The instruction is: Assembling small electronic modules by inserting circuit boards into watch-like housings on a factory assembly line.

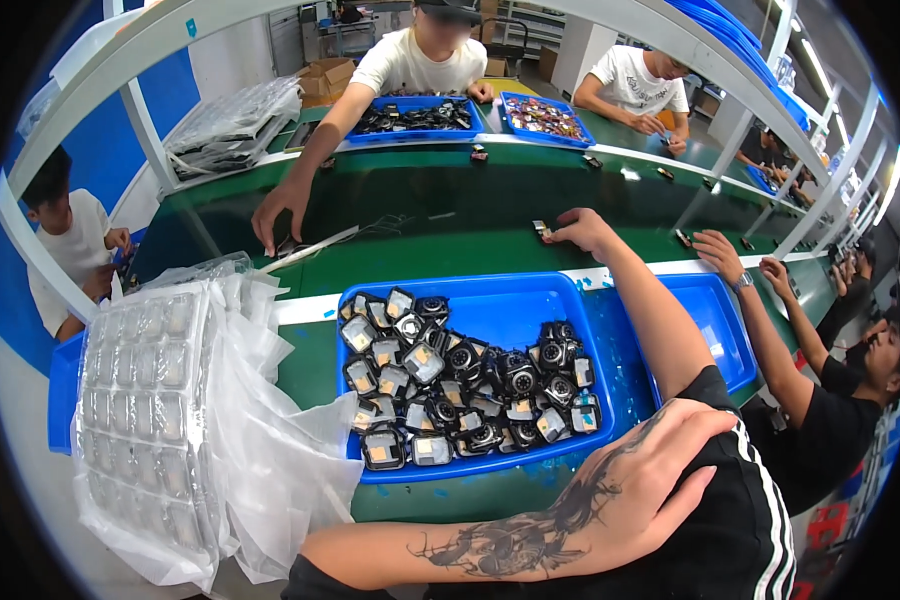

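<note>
My right hand [587, 233] reaches out over the green conveyor belt, its fingers pinched on a small electronic part [543, 231] with a pale face and dark edges. Across my body lies my tattooed left forearm. The left hand [670, 465] rests on the black sleeve of my right upper arm, holding nothing, fingers stretched out and apart. Between my arms and the belt is a blue tray [515, 292] of black watch housings [425, 362]. Some of them show square pale insides and others round sensor backs.
Stacked clear blister trays [135, 400] in plastic film stand at the left. Another blue tray [735, 325] is at the right. Across the belt a co-worker's hand [285, 208] touches something near a white strip [315, 246]. Another person's hand [720, 256] reaches in from the right. Metal frame bars [150, 130] surround the line.
</note>
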`<state>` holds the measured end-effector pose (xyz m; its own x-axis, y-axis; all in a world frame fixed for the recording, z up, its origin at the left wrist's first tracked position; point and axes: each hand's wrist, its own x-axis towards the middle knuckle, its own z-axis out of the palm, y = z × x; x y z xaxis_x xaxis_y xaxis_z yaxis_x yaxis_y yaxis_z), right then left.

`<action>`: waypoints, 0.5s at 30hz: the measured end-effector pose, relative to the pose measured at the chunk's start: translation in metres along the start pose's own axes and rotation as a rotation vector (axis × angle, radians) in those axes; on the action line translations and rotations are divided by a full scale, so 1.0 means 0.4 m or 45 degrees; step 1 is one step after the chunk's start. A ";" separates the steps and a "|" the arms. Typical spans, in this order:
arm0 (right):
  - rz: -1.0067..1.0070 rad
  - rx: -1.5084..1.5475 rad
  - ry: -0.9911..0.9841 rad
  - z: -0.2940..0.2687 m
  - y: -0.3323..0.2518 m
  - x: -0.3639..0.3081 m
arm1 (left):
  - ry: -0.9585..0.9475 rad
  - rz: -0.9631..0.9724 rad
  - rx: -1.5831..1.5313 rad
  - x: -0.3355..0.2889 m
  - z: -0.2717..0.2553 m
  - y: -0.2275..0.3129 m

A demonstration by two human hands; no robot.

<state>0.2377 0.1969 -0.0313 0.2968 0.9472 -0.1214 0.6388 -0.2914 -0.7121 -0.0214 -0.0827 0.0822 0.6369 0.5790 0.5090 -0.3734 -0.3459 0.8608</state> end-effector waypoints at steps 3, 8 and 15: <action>-0.078 0.037 0.075 0.013 -0.004 0.006 | 0.012 -0.013 -0.027 -0.003 -0.014 0.009; -0.591 0.056 -0.224 0.050 -0.176 -0.185 | 0.005 0.067 0.023 0.005 -0.004 0.022; -1.101 -0.407 -0.469 0.265 -0.284 -0.353 | -0.099 -0.062 0.077 0.006 -0.008 0.013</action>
<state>0.0480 0.1106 -0.0064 -0.5662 0.8174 0.1058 0.7089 0.5484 -0.4436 -0.0239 -0.0808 0.0879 0.7045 0.5381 0.4627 -0.3009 -0.3640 0.8814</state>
